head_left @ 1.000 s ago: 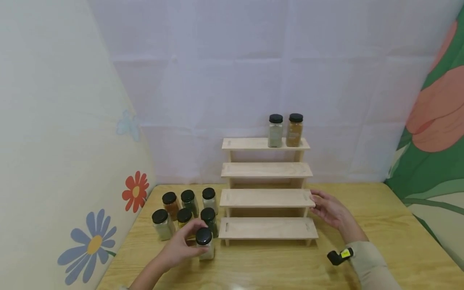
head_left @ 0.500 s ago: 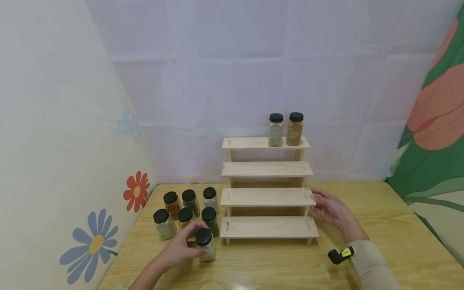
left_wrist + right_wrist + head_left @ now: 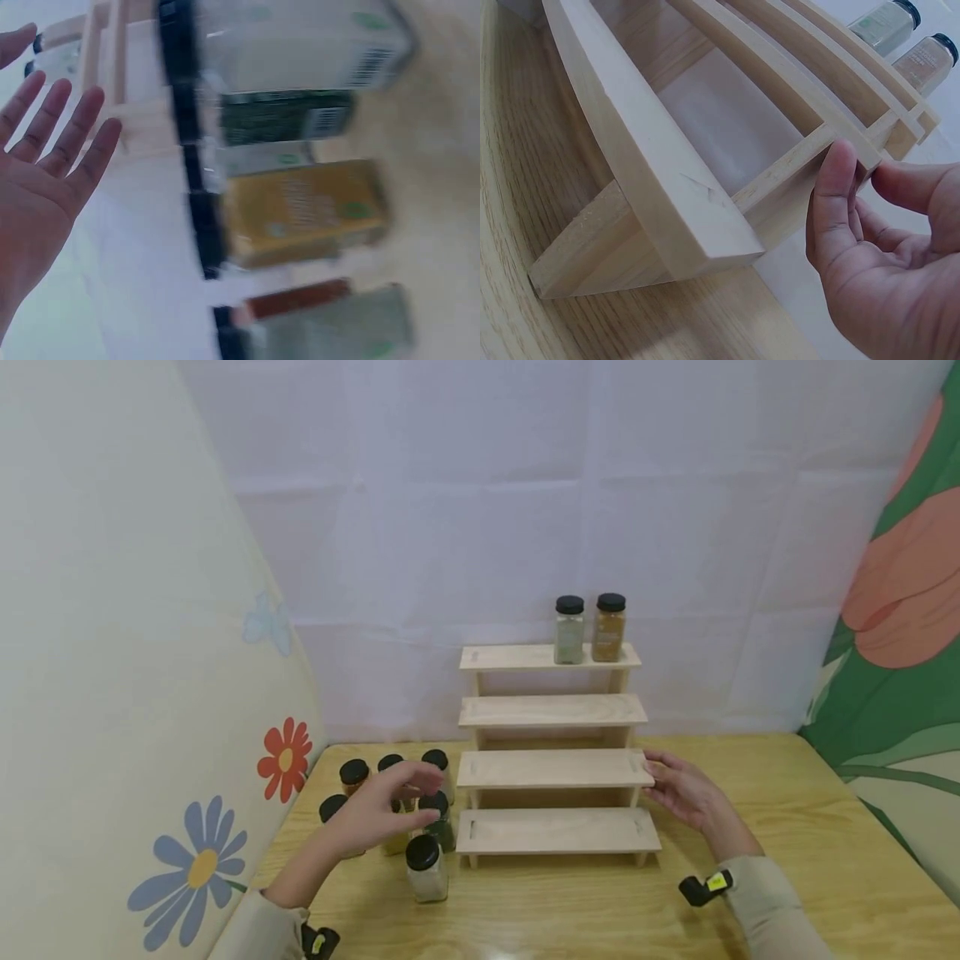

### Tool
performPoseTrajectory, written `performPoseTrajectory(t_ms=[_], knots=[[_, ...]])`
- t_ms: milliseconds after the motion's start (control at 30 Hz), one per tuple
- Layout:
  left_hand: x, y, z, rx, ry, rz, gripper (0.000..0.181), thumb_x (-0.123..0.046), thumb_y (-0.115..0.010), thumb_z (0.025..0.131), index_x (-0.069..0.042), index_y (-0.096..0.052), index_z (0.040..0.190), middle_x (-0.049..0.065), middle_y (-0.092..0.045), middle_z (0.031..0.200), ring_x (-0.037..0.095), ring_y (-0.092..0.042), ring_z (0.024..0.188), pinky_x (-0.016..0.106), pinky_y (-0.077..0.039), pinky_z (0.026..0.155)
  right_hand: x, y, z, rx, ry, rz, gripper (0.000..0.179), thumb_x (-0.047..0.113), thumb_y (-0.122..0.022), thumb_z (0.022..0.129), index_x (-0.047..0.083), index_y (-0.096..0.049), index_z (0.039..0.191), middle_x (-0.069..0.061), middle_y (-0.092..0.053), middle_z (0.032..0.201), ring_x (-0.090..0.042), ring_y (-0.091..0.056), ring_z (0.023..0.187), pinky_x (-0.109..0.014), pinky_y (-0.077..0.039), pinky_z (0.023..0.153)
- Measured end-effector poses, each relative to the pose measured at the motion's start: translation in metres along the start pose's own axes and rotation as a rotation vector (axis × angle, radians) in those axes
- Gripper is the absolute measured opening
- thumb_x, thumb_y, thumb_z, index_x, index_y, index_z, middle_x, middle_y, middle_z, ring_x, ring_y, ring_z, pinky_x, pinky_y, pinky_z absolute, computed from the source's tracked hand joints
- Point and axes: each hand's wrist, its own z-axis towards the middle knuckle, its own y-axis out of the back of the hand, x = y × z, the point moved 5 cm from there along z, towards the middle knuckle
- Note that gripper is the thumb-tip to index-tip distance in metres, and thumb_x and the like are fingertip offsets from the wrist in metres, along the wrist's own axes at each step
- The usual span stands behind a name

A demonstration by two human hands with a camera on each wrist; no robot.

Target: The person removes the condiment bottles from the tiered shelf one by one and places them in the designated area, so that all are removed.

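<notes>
A spice jar with pale contents and a black lid (image 3: 427, 878) stands upright at the front of the jar group, left of the tiered wooden shelf rack (image 3: 555, 768). My left hand (image 3: 378, 810) hovers over the jars behind it, holding nothing. Its fingers are spread out in the left wrist view, apart from the jar with yellow contents (image 3: 307, 211). At the rack's right side, my right hand (image 3: 684, 795) pinches the end of the second tier from the bottom. Thumb and fingertips (image 3: 836, 169) meet at that board's corner in the right wrist view.
A jar of dark green contents (image 3: 441, 833) and several others crowd behind the front jar, partly covered by my left hand. On the top tier stand a pale green jar (image 3: 568, 635) and an orange-brown jar (image 3: 608, 631). White cloth (image 3: 412, 552) hangs behind the table.
My left hand has let go of the pale jar and moved up and back, away from it. The jar stays standing on the table. My right hand keeps its hold on the rack.
</notes>
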Motion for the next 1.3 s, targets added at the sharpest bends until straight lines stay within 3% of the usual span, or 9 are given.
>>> performPoseTrajectory(t_ms=[100,233,433,567,800,1067,1300], knots=[[-0.013,0.007,0.02,-0.012,-0.031,0.016,0.041,-0.021,-0.073,0.095,-0.012,-0.06,0.133,0.003,-0.065,0.125,0.025,-0.062,0.116,0.054,-0.051,0.098,0.001,0.0,0.0,0.004,-0.002,0.001,0.036,0.011,-0.054,0.105,0.005,-0.046,0.14,0.0,-0.069,0.101,-0.009,-0.066,0.086,-0.022,-0.056,0.077],[-0.025,0.011,0.049,-0.02,-0.056,0.035,0.041,-0.019,-0.072,0.096,-0.007,-0.06,0.133,0.01,-0.065,0.126,0.031,-0.062,0.115,0.055,-0.051,0.098,0.002,0.001,0.001,0.007,-0.001,0.005,0.03,0.01,-0.053,0.106,0.007,-0.049,0.135,0.0,-0.069,0.1,-0.009,-0.066,0.085,-0.022,-0.056,0.077],[-0.033,0.014,0.093,-0.037,-0.056,0.045,0.04,-0.018,-0.072,0.095,-0.002,-0.061,0.13,0.019,-0.064,0.124,0.033,-0.064,0.11,0.051,-0.053,0.096,0.004,0.001,0.001,0.036,0.006,0.016,0.029,0.007,-0.05,0.106,0.005,-0.047,0.134,0.0,-0.069,0.1,-0.009,-0.066,0.084,-0.023,-0.056,0.075],[-0.038,0.016,0.118,-0.056,-0.063,0.044,0.04,-0.019,-0.072,0.095,-0.004,-0.061,0.13,0.019,-0.064,0.124,0.032,-0.065,0.109,0.048,-0.054,0.094,0.004,0.001,0.002,0.044,0.005,0.0,0.035,0.006,-0.05,0.106,-0.001,-0.042,0.139,-0.001,-0.069,0.101,-0.01,-0.066,0.084,-0.023,-0.057,0.075],[-0.047,0.018,0.154,-0.064,-0.043,0.024,0.041,-0.023,-0.071,0.097,-0.008,-0.06,0.133,0.01,-0.063,0.125,0.026,-0.063,0.111,0.043,-0.053,0.098,0.007,0.001,0.003,0.047,0.007,-0.037,0.033,0.006,-0.051,0.105,0.0,-0.044,0.137,-0.001,-0.068,0.101,-0.01,-0.066,0.084,-0.024,-0.057,0.076],[-0.055,0.019,0.19,-0.107,-0.031,-0.03,0.044,-0.021,-0.071,0.096,-0.008,-0.058,0.137,0.016,-0.062,0.131,0.027,-0.062,0.115,0.042,-0.054,0.097,0.01,0.001,0.003,0.033,-0.016,-0.073,0.047,0.005,-0.051,0.105,-0.008,-0.032,0.146,-0.001,-0.067,0.102,-0.01,-0.067,0.086,-0.025,-0.057,0.078],[-0.063,0.013,0.218,-0.097,-0.014,-0.015,0.052,-0.028,-0.07,0.097,-0.007,-0.053,0.141,0.019,-0.058,0.136,0.028,-0.06,0.119,0.046,-0.051,0.099,0.012,-0.001,0.007,0.034,-0.05,-0.141,0.054,0.003,-0.053,0.103,-0.012,-0.025,0.147,-0.001,-0.067,0.099,-0.011,-0.067,0.085,-0.026,-0.058,0.076]])
